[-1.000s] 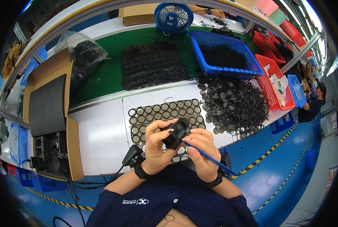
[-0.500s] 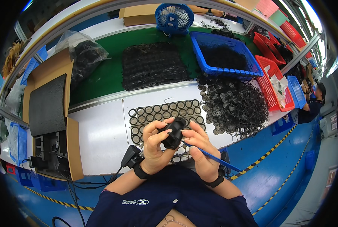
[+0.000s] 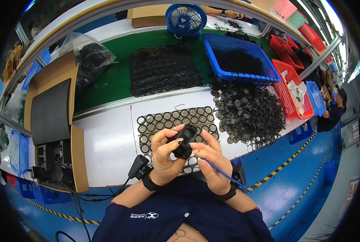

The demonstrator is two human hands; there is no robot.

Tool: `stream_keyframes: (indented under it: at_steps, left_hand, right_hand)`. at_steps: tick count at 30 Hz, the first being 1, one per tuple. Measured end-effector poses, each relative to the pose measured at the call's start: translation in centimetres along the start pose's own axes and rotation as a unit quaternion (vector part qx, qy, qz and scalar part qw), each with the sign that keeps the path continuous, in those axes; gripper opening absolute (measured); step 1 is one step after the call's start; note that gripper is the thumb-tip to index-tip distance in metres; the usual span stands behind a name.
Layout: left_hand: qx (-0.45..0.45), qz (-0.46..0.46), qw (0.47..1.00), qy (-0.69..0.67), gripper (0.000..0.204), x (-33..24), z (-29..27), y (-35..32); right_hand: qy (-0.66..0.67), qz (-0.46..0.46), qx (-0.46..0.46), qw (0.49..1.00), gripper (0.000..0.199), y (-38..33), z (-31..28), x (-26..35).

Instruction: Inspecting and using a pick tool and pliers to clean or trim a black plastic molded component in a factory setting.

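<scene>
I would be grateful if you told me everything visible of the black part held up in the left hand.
The black part is a chunky, uneven piece with rounded, raised sections, and looks like moulded plastic with a slight sheen. Its longer side runs roughly top to bottom in the picture, in front of the grid of black-rimmed discs. The left hand grips it from the left; the right hand seems to touch its right edge. Finer details are too dark to tell.

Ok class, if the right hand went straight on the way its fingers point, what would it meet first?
Most likely the black part in the left hand; the fingers of the right hand point at it from close by, but whether they touch it is unclear.
</scene>
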State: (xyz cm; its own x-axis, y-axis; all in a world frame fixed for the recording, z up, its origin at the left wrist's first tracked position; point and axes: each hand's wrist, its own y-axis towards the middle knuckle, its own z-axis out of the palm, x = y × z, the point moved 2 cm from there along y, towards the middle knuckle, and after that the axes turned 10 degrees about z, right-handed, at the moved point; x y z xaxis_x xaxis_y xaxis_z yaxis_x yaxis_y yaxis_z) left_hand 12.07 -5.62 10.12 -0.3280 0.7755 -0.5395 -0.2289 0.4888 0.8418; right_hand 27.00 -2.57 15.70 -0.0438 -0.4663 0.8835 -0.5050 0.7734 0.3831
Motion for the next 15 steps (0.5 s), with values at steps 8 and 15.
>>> stream_keyframes:
  at_steps: [8,15]
  left_hand:
    - [0.031,-0.001,0.999,0.021,0.060,-0.2,-0.2,0.2]
    - [0.035,-0.002,0.999,0.033,0.059,-0.2,-0.2,0.1]
  right_hand:
    - [-0.116,-0.062,-0.017,0.991,0.027,0.0,0.4,0.7]
    - [-0.249,-0.129,-0.188,0.941,0.022,2.1,-1.5,-0.2]
